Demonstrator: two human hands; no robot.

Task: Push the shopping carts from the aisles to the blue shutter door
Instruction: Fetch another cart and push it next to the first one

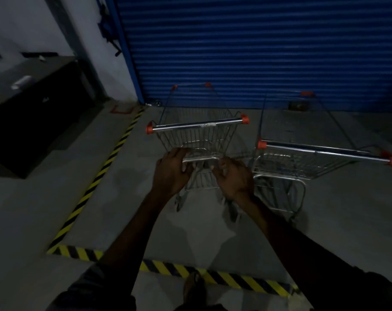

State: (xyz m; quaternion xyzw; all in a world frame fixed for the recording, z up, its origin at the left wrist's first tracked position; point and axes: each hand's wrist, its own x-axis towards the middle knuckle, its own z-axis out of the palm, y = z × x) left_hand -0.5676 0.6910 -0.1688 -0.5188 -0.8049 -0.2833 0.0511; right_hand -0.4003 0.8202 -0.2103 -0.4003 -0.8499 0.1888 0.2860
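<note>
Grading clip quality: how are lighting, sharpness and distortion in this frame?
Head view: dim, underexposed, forearms nearly black; the shutter door is the brightest area; the left cart looks soft, blurred at its wheels; the wide-angle lens makes the door frame lean.

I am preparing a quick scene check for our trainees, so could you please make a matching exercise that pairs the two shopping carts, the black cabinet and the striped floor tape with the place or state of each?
Things:
1. left cart
2. right cart
3. black cabinet
4. striped floor tape

Places or states:
A. untouched, in front of the blue shutter door
B. laid in lines on the floor
C. far left, beside the shutter door
D. gripped low at its rear by the left hand and right hand

Pairs: 1-D, 2-A, 3-C, 4-B.
</note>
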